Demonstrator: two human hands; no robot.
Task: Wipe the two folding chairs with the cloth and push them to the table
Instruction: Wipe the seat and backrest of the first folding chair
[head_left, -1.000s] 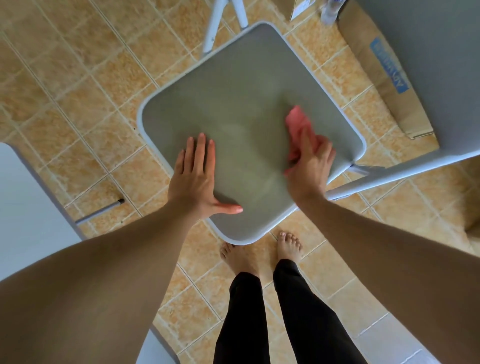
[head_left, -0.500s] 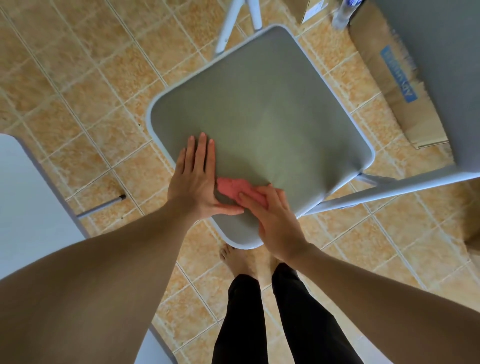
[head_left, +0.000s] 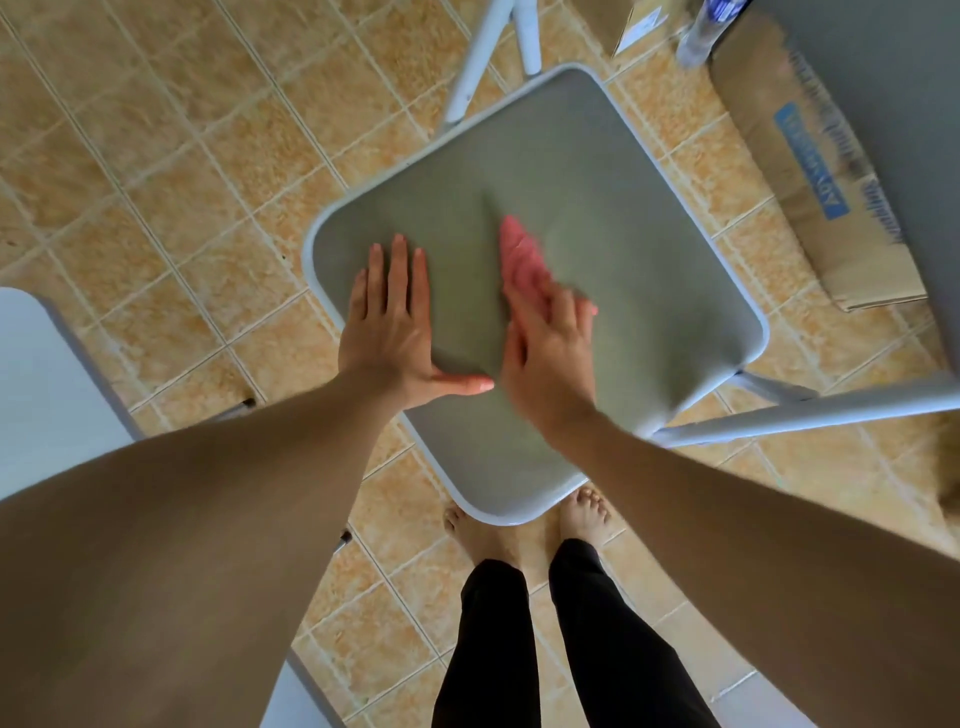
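Note:
A grey folding chair seat (head_left: 613, 218) with a pale blue frame fills the middle of the view. My left hand (head_left: 395, 332) lies flat on the seat's left part, fingers straight and thumb spread. A pink cloth (head_left: 522, 260) is on the middle of the seat, pressed and held under the fingers of my right hand (head_left: 550, 358), which is blurred from motion. The chair's backrest (head_left: 893, 156) rises at the right edge. A second pale surface (head_left: 47, 384), seemingly the other chair or the table, shows at the left edge.
The floor is tan tile (head_left: 156, 156). A flattened cardboard box (head_left: 800, 171) lies at the upper right by the backrest, with a plastic bottle (head_left: 706, 31) beside it. The chair's legs (head_left: 483, 57) stand at the top. My bare feet (head_left: 524, 525) are just below the seat's front corner.
My right hand swept the cloth from the seat's right side to the near edge by my left thumb, then forward to the middle. My left hand stayed flat on the seat.

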